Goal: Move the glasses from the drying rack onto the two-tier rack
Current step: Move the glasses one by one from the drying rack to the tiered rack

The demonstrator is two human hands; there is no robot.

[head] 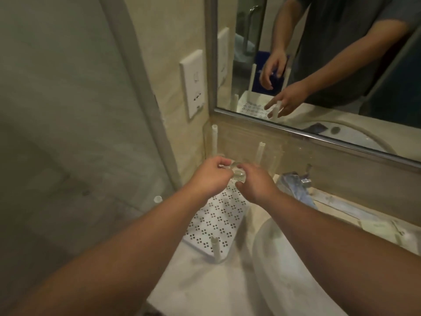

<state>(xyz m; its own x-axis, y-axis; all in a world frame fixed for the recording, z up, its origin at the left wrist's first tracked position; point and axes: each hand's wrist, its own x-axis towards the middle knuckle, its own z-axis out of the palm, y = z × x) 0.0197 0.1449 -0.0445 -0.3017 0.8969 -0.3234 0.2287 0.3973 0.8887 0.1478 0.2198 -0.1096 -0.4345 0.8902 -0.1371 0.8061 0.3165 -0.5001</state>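
A small clear glass [238, 174] is held just above the far end of the white perforated rack shelf [216, 221]. My right hand [254, 185] grips it, thumb below and fingers over the top. My left hand [210, 175] is right beside it, its curled fingers pinching clear glass on the left side; I cannot tell whether that is a second glass or the same one. White rack posts [214, 139] stand up at the corners behind the hands. The far end of the shelf is hidden by both hands.
A white basin [287, 258] lies to the right of the rack, with a chrome tap [305, 181] and blue packets [296, 190] behind it. A mirror [341, 65] hangs above, a wall socket [193, 83] at left, and a glass shower panel [68, 133] close on the left.
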